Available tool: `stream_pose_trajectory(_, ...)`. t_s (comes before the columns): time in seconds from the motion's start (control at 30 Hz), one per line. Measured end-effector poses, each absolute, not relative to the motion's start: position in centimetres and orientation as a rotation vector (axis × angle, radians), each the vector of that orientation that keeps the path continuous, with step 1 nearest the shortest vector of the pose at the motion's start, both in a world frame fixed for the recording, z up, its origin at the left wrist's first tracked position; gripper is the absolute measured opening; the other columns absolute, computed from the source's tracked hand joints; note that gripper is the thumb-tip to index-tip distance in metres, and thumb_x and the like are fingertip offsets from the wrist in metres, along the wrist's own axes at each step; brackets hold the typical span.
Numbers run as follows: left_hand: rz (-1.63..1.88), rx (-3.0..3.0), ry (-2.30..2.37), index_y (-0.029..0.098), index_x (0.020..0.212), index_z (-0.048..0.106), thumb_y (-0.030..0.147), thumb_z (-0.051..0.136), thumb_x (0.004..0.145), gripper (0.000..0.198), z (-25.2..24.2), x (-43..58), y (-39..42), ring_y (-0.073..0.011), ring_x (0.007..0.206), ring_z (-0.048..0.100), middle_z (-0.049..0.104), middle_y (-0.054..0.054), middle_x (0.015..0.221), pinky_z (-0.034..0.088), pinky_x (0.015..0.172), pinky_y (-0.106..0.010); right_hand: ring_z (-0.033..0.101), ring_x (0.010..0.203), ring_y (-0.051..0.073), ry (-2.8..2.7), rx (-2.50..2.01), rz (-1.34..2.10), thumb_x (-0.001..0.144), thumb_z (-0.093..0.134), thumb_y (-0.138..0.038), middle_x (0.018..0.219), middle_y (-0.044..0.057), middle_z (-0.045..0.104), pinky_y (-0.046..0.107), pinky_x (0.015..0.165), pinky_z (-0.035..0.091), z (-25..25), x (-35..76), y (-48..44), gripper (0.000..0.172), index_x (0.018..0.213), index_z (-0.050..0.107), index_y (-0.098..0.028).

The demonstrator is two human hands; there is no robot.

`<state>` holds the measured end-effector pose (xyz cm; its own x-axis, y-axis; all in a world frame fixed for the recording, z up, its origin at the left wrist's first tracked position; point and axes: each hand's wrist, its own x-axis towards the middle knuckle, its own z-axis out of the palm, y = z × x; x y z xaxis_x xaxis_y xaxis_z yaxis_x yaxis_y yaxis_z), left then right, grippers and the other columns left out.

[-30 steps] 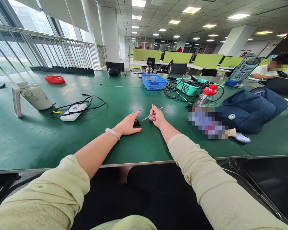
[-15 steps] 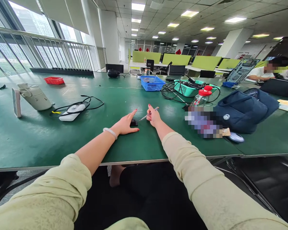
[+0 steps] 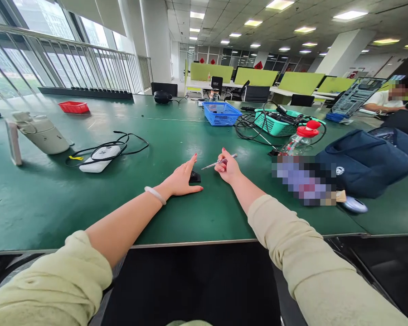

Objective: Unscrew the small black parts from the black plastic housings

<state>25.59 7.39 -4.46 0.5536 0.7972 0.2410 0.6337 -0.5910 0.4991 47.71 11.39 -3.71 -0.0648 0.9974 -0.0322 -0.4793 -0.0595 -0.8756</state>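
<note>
On the green table, my left hand [image 3: 182, 181] rests with fingers stretched and thumb apart, curved around the left side of a small black object [image 3: 195, 177]. The hand partly hides that object, so I cannot make out its kind. My right hand [image 3: 228, 171], just to the right, is closed around a slim screwdriver [image 3: 210, 165] with a clear-looking handle. Its thin shaft points left, the tip close to the black object's upper right edge. Whether the tip touches it I cannot tell; a small gap seems to show.
Left: a white power bank [image 3: 101, 159] with black cable, a pale bottle [image 3: 47, 135], a red tray [image 3: 74, 107]. Behind: a blue basket [image 3: 221, 114] and a green basket [image 3: 274, 123] of cables. Right: a red-lidded bottle [image 3: 299, 142], navy bag [image 3: 367, 163], mouse [image 3: 355, 204]; a person sits beyond.
My right hand has drawn slightly right, away from my left, and the screwdriver lies flatter. My left hand keeps its place beside the black object. The whole view has shifted a little.
</note>
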Motion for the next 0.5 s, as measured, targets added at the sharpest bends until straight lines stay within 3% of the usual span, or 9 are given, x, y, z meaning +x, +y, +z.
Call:
stream_pose_trajectory(0.2, 0.649, 2.317, 1.139, 0.023, 0.156, -0.021, 0.049, 0.068, 0.079, 0.120, -4.2, 25.3, 7.4, -0.0343, 0.150, 0.028, 0.028, -0.019, 0.163, 0.026, 0.123, -0.056, 0.026, 0.035, 0.006, -0.895, -0.828, 1.516, 0.090, 0.066, -0.042, 0.038, -0.011, 0.023, 0.020, 0.041, 0.029, -3.9, 47.2, 12.3, 0.042, 0.062, 0.042, -0.022)
stream_pose_trajectory(0.5, 0.636, 2.211, 1.135, 0.024, 0.157, -0.017, 0.038, 0.065, 0.079, 0.114, -3.4, 25.3, 7.3, -0.0337, 0.145, 0.036, 0.042, -0.016, 0.155, 0.028, 0.122, -0.058, 0.030, 0.036, 0.006, -0.925, -0.843, 1.497, 0.085, 0.072, -0.042, 0.040, -0.010, 0.029, 0.022, 0.042, 0.031, -4.0, 46.6, 12.7, 0.048, 0.061, 0.035, -0.022)
